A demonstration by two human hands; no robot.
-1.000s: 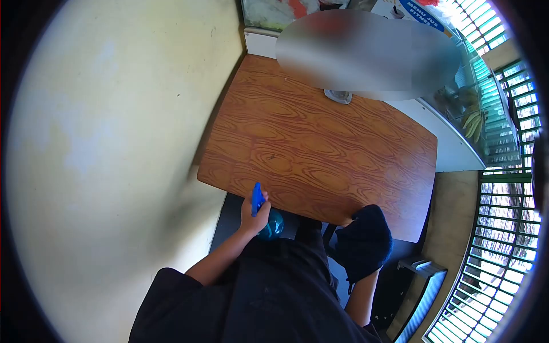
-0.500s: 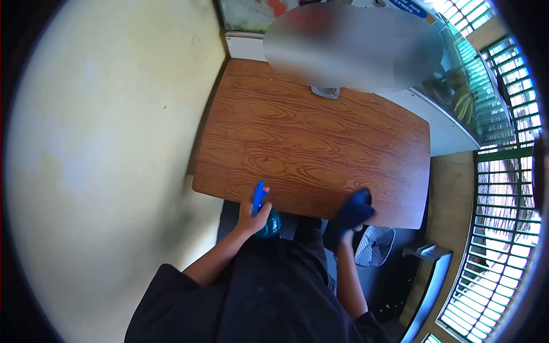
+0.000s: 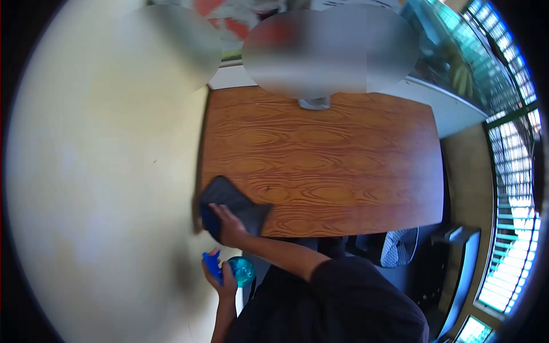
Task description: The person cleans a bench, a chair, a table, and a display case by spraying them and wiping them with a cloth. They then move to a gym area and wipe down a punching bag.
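My left hand (image 3: 222, 279) grips a spray bottle by its blue trigger head; the round translucent teal body of the spray bottle (image 3: 242, 271) hangs beside my palm, off the table's near left corner. With my right arm crossed over to the left, my right hand (image 3: 230, 227) presses a dark blue-grey cloth (image 3: 243, 206) onto the table top. Its fingers lie over the cloth, which is spread out at the near left corner and reaches the left edge. Beneath it is a brown wood-grain table (image 3: 343, 160).
A pale wall (image 3: 114, 171) runs along the table's left side. At the far edge sits a small clear container (image 3: 314, 103), partly covered by a blurred patch. A glass case (image 3: 457, 74) stands at back right. A patterned grey item (image 3: 398, 247) is below the near edge.
My right hand has swung from the right of the table to its near left corner with the cloth, now spread out. My left hand has moved down and left with the spray bottle.
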